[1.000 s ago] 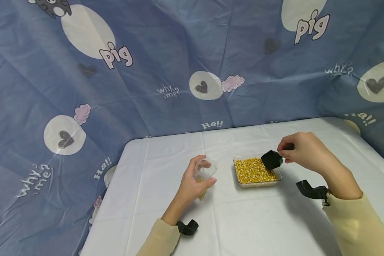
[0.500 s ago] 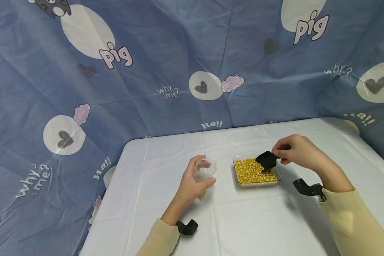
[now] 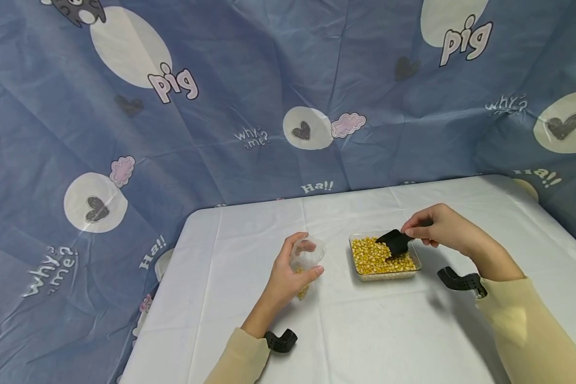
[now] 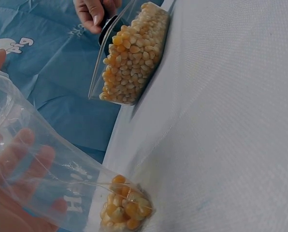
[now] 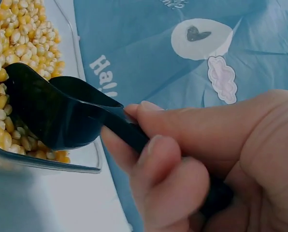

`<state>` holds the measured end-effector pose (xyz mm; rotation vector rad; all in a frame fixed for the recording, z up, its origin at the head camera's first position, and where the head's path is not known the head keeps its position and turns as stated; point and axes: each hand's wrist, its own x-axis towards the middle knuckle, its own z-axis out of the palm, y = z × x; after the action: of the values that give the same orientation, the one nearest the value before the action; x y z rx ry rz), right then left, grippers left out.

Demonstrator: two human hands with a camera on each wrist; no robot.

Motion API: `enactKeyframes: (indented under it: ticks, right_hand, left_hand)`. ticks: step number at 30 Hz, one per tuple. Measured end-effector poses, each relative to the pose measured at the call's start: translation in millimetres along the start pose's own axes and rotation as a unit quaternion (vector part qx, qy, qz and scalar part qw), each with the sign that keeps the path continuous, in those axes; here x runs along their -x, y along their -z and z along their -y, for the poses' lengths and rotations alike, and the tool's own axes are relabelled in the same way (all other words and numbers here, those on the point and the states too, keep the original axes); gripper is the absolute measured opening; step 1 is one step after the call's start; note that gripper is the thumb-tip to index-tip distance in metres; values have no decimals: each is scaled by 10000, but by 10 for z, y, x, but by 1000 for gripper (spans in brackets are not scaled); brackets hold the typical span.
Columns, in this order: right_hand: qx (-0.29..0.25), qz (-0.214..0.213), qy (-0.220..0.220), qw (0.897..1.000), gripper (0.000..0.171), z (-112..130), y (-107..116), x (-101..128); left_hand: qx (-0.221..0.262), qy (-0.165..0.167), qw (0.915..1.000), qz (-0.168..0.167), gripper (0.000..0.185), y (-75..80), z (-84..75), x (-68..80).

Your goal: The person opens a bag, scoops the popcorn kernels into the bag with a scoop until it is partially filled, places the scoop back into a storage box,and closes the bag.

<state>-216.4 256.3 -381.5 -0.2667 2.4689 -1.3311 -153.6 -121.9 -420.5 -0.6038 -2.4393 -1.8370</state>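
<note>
The right hand [image 3: 439, 226] pinches the handle of a small black plastic scoop [image 3: 393, 241], its bowl dug into the yellow corn kernels [image 3: 379, 256] in a clear rectangular dish [image 3: 415, 255] mid-table. The left hand [image 3: 288, 272] grips a clear plastic bag [image 3: 307, 256] holding a few kernels, just left of the dish. The scoop should probably be pushed deep and lifted level while the bag's mouth is held wide.
</note>
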Motion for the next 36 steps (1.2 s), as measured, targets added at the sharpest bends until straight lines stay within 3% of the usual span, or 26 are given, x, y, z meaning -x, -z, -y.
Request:
enactKeyframes:
  ticks: [9,14,36]
  right_hand:
    - [-821,119,-262,9962,30,-59,-12,-58]
    - [-1148,168,-309,9928,32,-100,-13,-72]
    - [-1236,298,-317,9914,32,-97,-83,-80]
  left_hand:
    - [1,6,10000,-31,71,4,85,-10]
    - [34,-15,10000,36,71,19,9,3]
    - [-2,-80,9999,62,70,11,20,-5]
